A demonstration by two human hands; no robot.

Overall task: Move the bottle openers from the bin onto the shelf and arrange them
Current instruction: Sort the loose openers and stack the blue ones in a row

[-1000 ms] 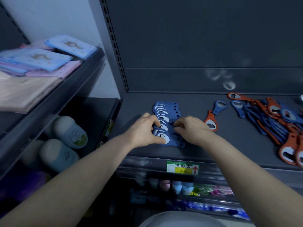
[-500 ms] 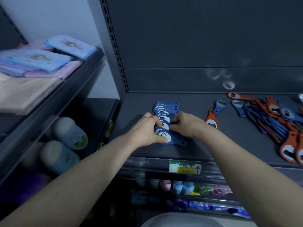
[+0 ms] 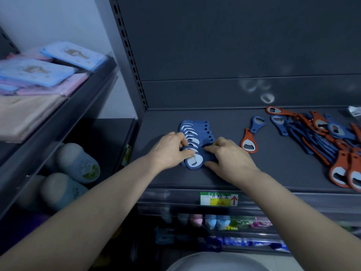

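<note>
Down on the dark shelf (image 3: 273,173), a row of blue openers (image 3: 197,130) lies overlapped like fallen dominoes, heads to the left and handles to the right, running from near the back panel toward the front edge. Both hands meet at its near end. The left hand (image 3: 170,151) has its thumb laid on the pale metal head of the front opener (image 3: 196,161) and its fingers curled over the heads just behind, pinching that end of the row. The right hand (image 3: 230,159) covers the handles on the other side, fingers bent over them and thumb tucked beneath, so it holds the front opener's handle, though the handle itself is hidden under the palm. How many openers sit under the two hands cannot be counted. To the right, well apart from the row, an orange opener (image 3: 248,143) and a blue opener (image 3: 256,124) lie touching end to end, and farther right is a loose heap of openers (image 3: 322,137) in orange and blue, cut off by the frame edge. A green and yellow price label (image 3: 218,199) is fixed to the shelf's front lip; its writing is too small to read. Below it, goods on lower shelves are dim and blurred. A pale curved rim (image 3: 224,261) shows at the bottom edge (whether it is the bin cannot be told). On the neighbouring rack at left sit flat packets (image 3: 39,71) and rounded bottles (image 3: 78,163).
</note>
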